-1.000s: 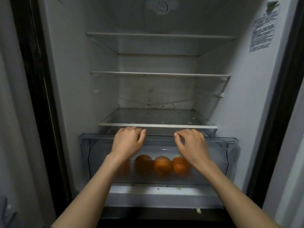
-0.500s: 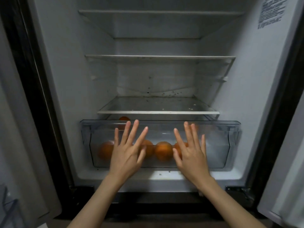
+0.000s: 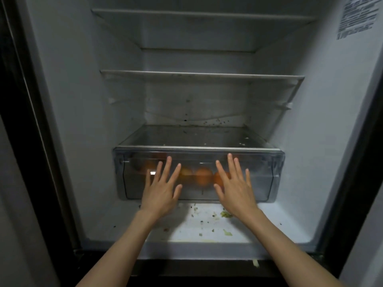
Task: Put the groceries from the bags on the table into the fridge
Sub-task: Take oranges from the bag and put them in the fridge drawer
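Drawer (image 3: 275, 177): at fridge (image 3: 83, 100) bottom, under lowest shelf (image 3: 199, 139).
Your left hand (image 3: 160, 190): flat on drawer front, left half.
Your right hand (image 3: 236, 187): alongside, right half.
Oranges (image 3: 204, 176): inside drawer, behind and between your hands.

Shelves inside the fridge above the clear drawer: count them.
3. Top shelf, middle shelf, and the lowest one directly over the clear drawer. All bare of groceries; any higher shelf would be out of frame.
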A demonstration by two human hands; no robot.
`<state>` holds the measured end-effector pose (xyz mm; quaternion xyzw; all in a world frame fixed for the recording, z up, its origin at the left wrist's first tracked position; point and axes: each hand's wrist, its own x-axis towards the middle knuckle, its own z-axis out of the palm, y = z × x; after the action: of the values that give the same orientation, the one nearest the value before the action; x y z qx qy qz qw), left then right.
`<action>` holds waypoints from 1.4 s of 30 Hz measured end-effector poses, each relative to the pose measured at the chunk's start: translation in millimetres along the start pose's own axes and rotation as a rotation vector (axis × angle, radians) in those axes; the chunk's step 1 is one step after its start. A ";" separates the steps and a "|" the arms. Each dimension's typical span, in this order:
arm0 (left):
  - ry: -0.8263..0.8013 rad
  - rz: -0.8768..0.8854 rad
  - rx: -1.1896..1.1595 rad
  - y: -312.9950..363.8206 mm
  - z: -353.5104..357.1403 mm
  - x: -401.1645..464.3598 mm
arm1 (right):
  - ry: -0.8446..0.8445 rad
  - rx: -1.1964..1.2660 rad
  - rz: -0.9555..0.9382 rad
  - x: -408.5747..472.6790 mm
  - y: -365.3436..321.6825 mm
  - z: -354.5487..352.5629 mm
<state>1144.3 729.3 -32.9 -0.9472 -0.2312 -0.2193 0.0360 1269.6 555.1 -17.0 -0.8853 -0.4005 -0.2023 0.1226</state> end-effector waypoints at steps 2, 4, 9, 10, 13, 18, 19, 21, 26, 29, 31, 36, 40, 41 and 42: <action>-0.017 -0.006 0.011 1.3 0.2 0.4 | -0.009 0.009 0.005 -0.1 -2.1 -0.7; -0.028 -0.008 0.004 2.3 -0.8 -0.6 | -0.012 0.015 0.006 -0.5 -1.9 -1.3; -0.026 0.003 -0.011 2.2 -12.8 -5.2 | -0.010 0.088 0.009 -5.7 -4.8 -6.2; -0.011 0.002 -0.028 2.2 -16.3 -8.3 | -0.013 0.104 -0.001 -8.4 -7.2 -6.3; 0.051 -0.007 -0.076 4.9 -24.7 -30.5 | 0.002 0.149 -0.064 -22.0 -16.5 -2.8; 0.119 -0.094 -0.218 3.4 -29.9 -98.1 | 0.029 0.276 -0.195 -54.8 -45.6 8.5; 0.118 -0.118 -0.209 2.0 -31.5 -113.1 | 0.027 0.294 -0.212 -63.1 -52.8 9.9; 0.111 -0.138 -0.155 1.0 -33.5 -146.9 | 0.009 0.328 -0.229 -84.0 -67.1 12.9; 0.070 -0.215 -0.144 -8.2 -33.6 -241.8 | -0.071 0.470 -0.298 -152.1 -113.6 20.3; 0.022 -0.280 -0.114 -17.7 -45.1 -310.6 | -0.085 0.560 -0.356 -196.0 -146.8 18.3; -0.037 -0.329 -0.084 -16.1 -56.7 -365.4 | -0.085 0.643 -0.360 -230.8 -167.3 15.3; -0.154 -0.606 -0.064 -15.2 -84.5 -511.6 | -0.272 0.721 -0.414 -334.8 -226.5 10.0; -0.136 -0.824 -0.019 -27.3 -123.2 -607.3 | -0.388 0.746 -0.586 -397.6 -289.7 -4.2; -0.135 -0.865 -0.003 -29.7 -135.0 -629.9 | -0.410 0.762 -0.629 -412.7 -308.0 -10.6; -0.126 -0.906 0.014 -32.5 -147.1 -651.5 | -0.435 0.779 -0.671 -428.3 -326.7 -16.8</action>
<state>551.7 458.2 -183.0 -0.7618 -0.6253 -0.1534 -0.0715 761.5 478.4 -179.5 -0.6199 -0.7215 0.1202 0.2842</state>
